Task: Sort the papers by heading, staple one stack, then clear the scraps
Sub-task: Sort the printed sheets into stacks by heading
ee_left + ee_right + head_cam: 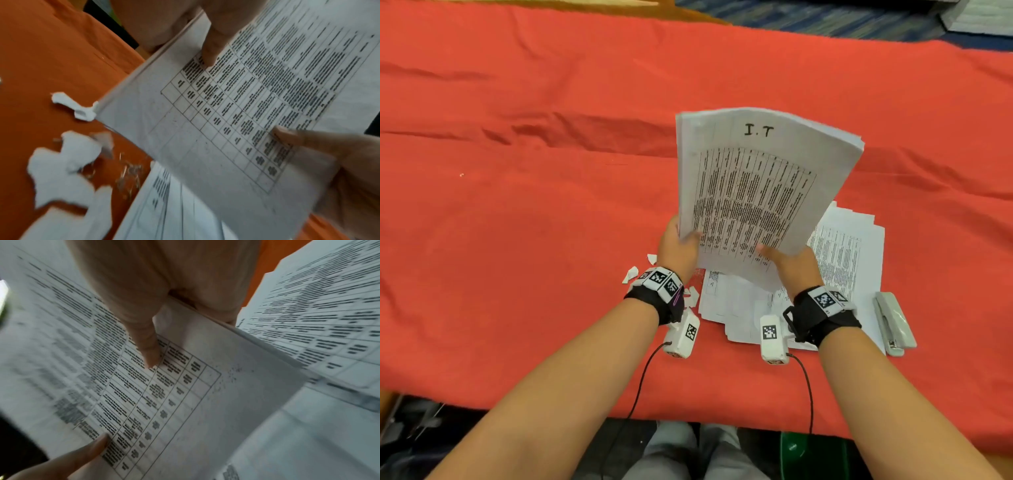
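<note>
A thick stack of printed sheets headed "I.T" (756, 192) is held tilted up above the red tablecloth (517, 205). My left hand (680, 246) grips its lower left edge, thumb (209, 50) on the front sheet. My right hand (786, 259) grips the lower right edge, thumb (149, 353) pressed on the printed table. The other fingers are hidden behind the stack. More printed papers (842, 260) lie fanned out on the cloth underneath. Torn white scraps (631, 274) and loose staples (129, 175) lie by my left wrist.
A grey stapler (893, 322) lies on the cloth right of the loose papers. The table's near edge (551, 407) runs just below my forearms, with a green object (811, 452) on the floor beyond it.
</note>
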`<state>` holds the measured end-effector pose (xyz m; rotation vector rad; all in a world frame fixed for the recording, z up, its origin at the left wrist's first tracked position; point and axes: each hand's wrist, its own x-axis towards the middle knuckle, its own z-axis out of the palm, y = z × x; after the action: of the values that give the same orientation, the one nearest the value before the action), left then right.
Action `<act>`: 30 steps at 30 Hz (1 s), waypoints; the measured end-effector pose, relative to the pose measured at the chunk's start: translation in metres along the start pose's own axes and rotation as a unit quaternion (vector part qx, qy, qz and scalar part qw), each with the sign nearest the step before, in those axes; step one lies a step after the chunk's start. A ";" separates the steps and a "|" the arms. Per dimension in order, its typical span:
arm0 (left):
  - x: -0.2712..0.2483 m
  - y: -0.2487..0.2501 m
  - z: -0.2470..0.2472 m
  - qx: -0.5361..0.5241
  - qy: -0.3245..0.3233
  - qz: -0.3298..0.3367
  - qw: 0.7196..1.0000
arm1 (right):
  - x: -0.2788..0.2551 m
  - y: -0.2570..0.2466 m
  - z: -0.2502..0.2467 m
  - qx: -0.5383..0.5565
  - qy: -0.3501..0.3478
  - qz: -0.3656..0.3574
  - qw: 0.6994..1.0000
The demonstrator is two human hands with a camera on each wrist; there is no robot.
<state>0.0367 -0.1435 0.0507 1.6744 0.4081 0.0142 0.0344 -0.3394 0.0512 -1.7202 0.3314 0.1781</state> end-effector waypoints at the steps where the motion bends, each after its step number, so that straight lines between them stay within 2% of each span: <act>1: 0.005 0.003 -0.006 0.000 0.015 0.002 1.000 | 0.001 -0.005 0.003 -0.015 -0.013 -0.008 1.000; 5: 0.030 0.010 -0.053 0.053 0.074 0.007 0.996 | 0.003 -0.011 0.023 -0.066 -0.100 -0.031 0.992; 8: 0.051 0.004 -0.119 0.151 0.083 -0.020 0.985 | 0.007 0.002 0.030 -0.154 -0.118 -0.007 0.981; 11: 0.067 -0.010 -0.194 0.239 0.093 -0.079 0.963 | 0.008 0.023 0.027 -0.215 -0.086 0.035 0.972; 14: 0.071 -0.026 -0.258 0.346 0.081 -0.166 0.920 | 0.010 0.046 0.022 -0.277 -0.024 0.048 0.959; 17: 0.068 -0.051 -0.297 0.417 0.051 -0.252 0.872 | 0.009 0.057 0.019 -0.393 0.044 0.074 0.915; 19: 0.067 -0.066 -0.304 0.444 0.041 -0.281 0.850 | 0.006 0.060 0.020 -0.445 0.069 0.097 0.887; 21: 0.070 -0.076 -0.303 0.450 0.058 -0.301 0.839 | 0.006 0.063 0.020 -0.469 0.086 0.104 0.873; 24: 0.071 -0.068 -0.282 0.475 0.140 -0.288 0.820 | 0.010 0.072 0.018 -0.460 0.100 0.120 0.874; 26: 0.072 -0.055 -0.249 0.507 0.158 -0.230 0.816 | 0.013 0.076 0.015 -0.447 0.100 0.139 0.878; 30: 0.063 -0.037 -0.145 0.497 0.050 -0.071 0.863 | 0.014 0.078 0.003 -0.401 0.111 0.138 0.899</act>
<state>0.0507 0.0154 0.0230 2.6656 0.6858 -0.2620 0.0230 -0.3497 -0.0267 -2.5168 0.7476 0.3617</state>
